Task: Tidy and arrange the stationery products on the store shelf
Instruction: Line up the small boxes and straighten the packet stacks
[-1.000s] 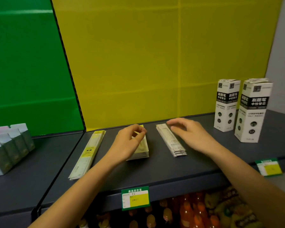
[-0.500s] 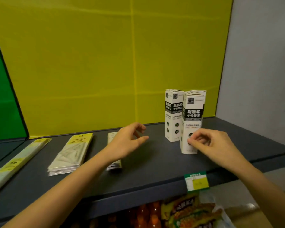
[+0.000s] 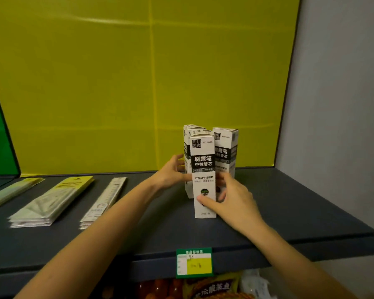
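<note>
Three tall white-and-black refill boxes stand together on the dark shelf [image 3: 289,212]. The front box [image 3: 203,167] is nearest me, a second box [image 3: 187,147] is behind it on the left, and a third box [image 3: 226,152] is behind on the right. My right hand [image 3: 233,201] grips the front box low down, thumb across its face. My left hand [image 3: 171,172] wraps the left side of the rear left box, with the fingers behind it. Parts of both rear boxes are hidden by the front box and my hands.
Flat packs lie to the left: a narrow white stack [image 3: 104,201], a yellow-topped stack [image 3: 52,201] and another pack [image 3: 9,193] at the edge. A green and yellow price tag [image 3: 194,263] hangs on the shelf lip. Snack bags [image 3: 214,288] sit below. A grey wall [image 3: 343,104] closes the right side.
The view swung right. Both hands left the flat packs and reached the refill boxes. They now hold boxes, and a third box shows in the cluster.
</note>
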`<state>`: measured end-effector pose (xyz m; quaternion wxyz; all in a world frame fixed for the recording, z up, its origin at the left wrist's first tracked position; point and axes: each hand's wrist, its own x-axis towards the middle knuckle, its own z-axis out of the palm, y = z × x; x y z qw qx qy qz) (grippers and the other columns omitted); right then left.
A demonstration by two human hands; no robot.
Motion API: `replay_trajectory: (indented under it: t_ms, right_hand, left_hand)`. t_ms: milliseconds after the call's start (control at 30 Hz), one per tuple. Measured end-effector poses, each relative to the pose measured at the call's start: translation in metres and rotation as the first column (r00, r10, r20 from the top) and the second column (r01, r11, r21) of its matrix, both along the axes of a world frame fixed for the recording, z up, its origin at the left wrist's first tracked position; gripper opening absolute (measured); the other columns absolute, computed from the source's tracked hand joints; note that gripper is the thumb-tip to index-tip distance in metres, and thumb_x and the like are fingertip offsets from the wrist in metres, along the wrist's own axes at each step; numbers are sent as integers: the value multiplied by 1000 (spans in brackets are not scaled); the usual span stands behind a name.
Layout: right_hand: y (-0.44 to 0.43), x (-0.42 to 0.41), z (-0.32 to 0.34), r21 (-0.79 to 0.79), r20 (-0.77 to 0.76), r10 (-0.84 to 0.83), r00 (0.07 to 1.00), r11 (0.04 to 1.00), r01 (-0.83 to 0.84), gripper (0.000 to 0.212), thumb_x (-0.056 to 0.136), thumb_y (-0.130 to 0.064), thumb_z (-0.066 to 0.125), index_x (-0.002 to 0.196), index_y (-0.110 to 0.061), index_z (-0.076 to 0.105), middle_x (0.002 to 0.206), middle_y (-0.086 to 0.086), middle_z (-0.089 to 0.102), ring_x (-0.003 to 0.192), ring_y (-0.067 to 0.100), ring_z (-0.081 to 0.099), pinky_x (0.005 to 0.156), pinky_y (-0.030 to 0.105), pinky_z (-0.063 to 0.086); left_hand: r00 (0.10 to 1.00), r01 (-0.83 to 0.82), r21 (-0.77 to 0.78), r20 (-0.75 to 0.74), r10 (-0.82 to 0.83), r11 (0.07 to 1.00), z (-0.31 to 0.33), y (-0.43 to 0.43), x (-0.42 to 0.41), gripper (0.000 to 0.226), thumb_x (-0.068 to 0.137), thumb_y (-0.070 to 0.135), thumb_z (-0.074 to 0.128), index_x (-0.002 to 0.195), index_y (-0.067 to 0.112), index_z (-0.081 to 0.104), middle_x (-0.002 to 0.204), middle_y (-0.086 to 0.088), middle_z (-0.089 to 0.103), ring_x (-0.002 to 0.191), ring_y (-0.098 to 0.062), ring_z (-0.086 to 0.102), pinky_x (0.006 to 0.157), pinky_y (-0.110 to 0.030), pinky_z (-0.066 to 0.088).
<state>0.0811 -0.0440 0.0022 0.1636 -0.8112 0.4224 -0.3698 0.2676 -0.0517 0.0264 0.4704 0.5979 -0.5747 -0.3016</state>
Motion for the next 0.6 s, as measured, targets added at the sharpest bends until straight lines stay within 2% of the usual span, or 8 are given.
replay_trajectory:
  t_ms: [100,167,300,400,500,600]
  right_hand:
    - [-5,3,0,-17,-11,57,998,998,-58,60,70,-55,67,120,-27,49,116,-6,53,98,14,55,74,30,43]
    - [-6,-1,1,-17,-13,95,995,995,-96,57,70,-54,67,116,-26,51,114,-6,52,91,10,51,73,28,43]
    - [-7,-26,2,41,17,135,991,990,-136,50,71,-50,69,112,-26,54,111,-10,55,93,5,53,77,27,50]
    - [-10,-54,1,61,8,99,995,993,-99,52,70,-48,69,113,-24,55,110,-8,56,91,6,54,76,25,48]
    - [-19,-76,1,63,46,9,999,998,-12,51,70,-46,71,112,-21,56,109,-4,58,88,9,58,76,29,49]
    - [-32,-85,1,100,62,-61,996,994,54,51,72,-43,70,113,-18,54,112,-1,58,88,13,60,75,30,49]
  left_hand:
    - [1000,-6,-25,-3,5,1000,-4,-8,-4,68,77,3,68,136,7,36,134,-13,52,121,-24,51,95,-38,47]
    - [1000,-27,-43,4,27,999,-6,-9,-6,56,78,3,66,130,5,44,129,-12,56,117,-24,54,89,-35,48]
    - [999,-46,-50,-32,44,998,-9,-9,0,52,77,4,68,124,6,49,124,-11,60,110,-21,58,86,-30,48]
    - [998,-23,-26,-50,21,999,-7,-7,4,51,75,8,71,123,10,52,120,-7,63,110,-21,59,92,-36,49]
    - [999,27,-18,-27,-27,999,-3,-8,4,40,76,6,70,113,14,56,112,-4,65,104,-18,61,87,-30,51]
    - [998,54,-19,-12,-54,998,-1,-11,2,44,75,6,71,117,9,57,117,-9,65,109,-23,61,93,-37,51]
